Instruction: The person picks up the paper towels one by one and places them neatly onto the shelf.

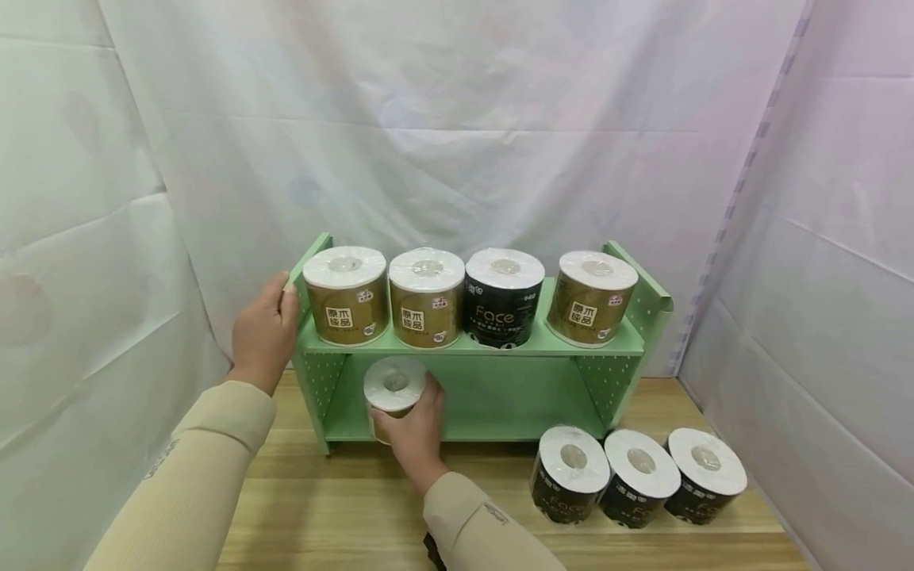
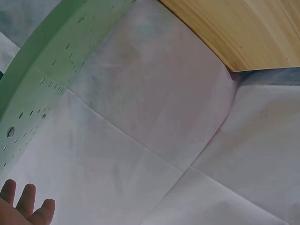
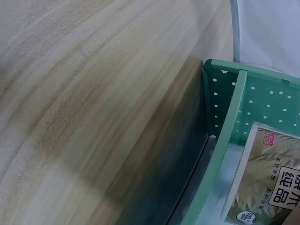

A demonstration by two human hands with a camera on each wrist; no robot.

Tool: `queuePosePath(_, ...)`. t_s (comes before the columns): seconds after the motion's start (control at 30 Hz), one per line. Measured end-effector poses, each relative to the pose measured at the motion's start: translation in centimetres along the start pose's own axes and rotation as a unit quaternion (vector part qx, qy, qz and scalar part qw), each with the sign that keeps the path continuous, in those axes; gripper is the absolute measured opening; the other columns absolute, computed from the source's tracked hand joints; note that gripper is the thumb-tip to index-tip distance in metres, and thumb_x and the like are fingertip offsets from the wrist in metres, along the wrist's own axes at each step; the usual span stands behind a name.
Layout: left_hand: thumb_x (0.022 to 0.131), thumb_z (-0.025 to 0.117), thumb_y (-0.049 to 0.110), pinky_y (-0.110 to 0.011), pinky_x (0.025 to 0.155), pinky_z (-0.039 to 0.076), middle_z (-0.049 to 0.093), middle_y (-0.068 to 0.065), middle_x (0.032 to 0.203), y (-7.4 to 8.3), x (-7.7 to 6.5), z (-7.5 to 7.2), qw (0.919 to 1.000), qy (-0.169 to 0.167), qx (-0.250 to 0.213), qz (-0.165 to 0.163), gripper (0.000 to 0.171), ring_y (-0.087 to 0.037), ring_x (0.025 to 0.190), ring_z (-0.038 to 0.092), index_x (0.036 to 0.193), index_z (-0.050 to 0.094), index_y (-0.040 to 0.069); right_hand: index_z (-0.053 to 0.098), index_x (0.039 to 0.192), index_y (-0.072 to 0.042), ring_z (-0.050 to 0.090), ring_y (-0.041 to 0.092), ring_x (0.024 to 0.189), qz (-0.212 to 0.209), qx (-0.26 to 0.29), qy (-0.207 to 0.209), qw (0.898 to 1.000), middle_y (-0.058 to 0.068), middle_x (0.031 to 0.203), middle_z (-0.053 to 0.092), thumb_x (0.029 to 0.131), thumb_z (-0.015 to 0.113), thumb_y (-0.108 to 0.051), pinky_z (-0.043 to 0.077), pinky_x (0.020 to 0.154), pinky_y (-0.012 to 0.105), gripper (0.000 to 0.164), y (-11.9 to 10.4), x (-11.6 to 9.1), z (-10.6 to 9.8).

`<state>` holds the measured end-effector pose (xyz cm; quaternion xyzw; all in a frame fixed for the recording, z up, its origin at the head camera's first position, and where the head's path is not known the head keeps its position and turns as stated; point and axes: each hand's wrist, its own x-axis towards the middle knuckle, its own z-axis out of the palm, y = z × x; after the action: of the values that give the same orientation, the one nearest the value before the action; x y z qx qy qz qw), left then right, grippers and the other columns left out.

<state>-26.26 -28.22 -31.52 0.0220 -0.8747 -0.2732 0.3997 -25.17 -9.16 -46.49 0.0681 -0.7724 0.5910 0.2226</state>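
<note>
My right hand (image 1: 417, 428) grips a gold-wrapped toilet paper roll (image 1: 395, 382) at the left of the green shelf's (image 1: 500, 388) lower level. In the right wrist view that gold roll (image 3: 262, 178) shows beside the perforated panel, with only a sliver of the hand at the edge. My left hand (image 1: 266, 333) holds the front edge of the shelf's left side panel; several of its fingers (image 2: 28, 199) show in the left wrist view. On the upper level stand two gold rolls (image 1: 346, 305), a black roll (image 1: 503, 305), then another gold roll (image 1: 591, 305) after a gap.
Three black-wrapped rolls (image 1: 571, 484) stand upright in a row on the wooden table (image 1: 321, 507), in front of the shelf's right end. White cloth (image 1: 457, 119) hangs behind and along both sides. A small dark object (image 1: 433, 551) lies partly under my right sleeve.
</note>
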Motion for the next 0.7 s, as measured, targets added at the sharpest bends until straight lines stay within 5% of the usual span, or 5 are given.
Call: queuePosePath(0.7, 0.103, 0.038, 0.026, -0.054, 0.064, 0.046, 0.064, -0.026, 0.086, 0.1, 0.1, -0.2, 0.9997, -0.003, 0.020, 0.016, 0.037, -0.038, 0.068, 0.055, 0.128, 0.055, 0.005, 0.037, 0.141, -0.005, 0.047, 0.029, 0.121, 0.023, -0.018, -0.032, 0.999, 0.015, 0.135, 0.040, 0.063, 0.092, -0.023, 0.042, 0.101, 0.043, 0.097, -0.2, 0.8, 2.2)
